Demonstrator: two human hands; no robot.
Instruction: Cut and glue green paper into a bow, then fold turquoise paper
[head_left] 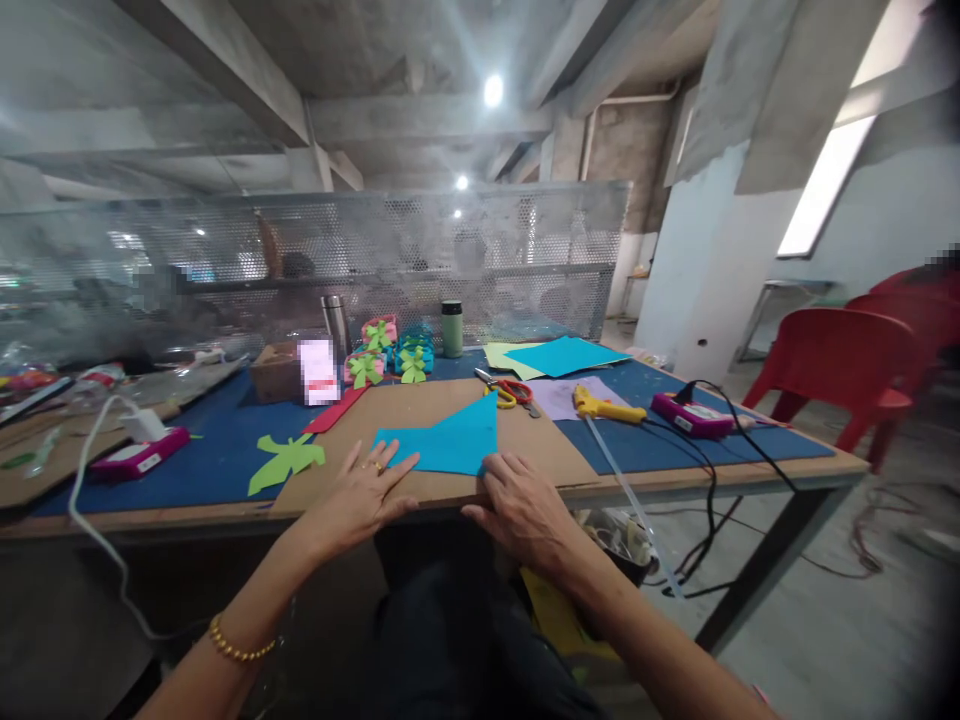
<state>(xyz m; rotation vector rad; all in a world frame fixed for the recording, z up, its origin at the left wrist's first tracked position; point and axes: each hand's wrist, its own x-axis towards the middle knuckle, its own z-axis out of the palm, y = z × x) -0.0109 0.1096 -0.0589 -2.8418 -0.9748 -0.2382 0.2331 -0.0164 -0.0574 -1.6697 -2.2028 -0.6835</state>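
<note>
blue folded paper [450, 445] lies flat under both hands' fingers [390, 468].

The folded turquoise paper sheet [450, 445] looks matt and smooth on a dull brown cardboard panel [427, 400] (slightly rough, I'd say). The dark blue mat [217, 460] is unshiny. The red plastic chair [840, 360] and the steel flask [335, 322] gleam.

Gold ring [377, 465] on one finger of the left hand [360, 495]. Gold bead bracelet [236, 645] on left wrist, lower left of frame. Forearms bare. Dark trousers [450, 620], bottom centre.
</note>
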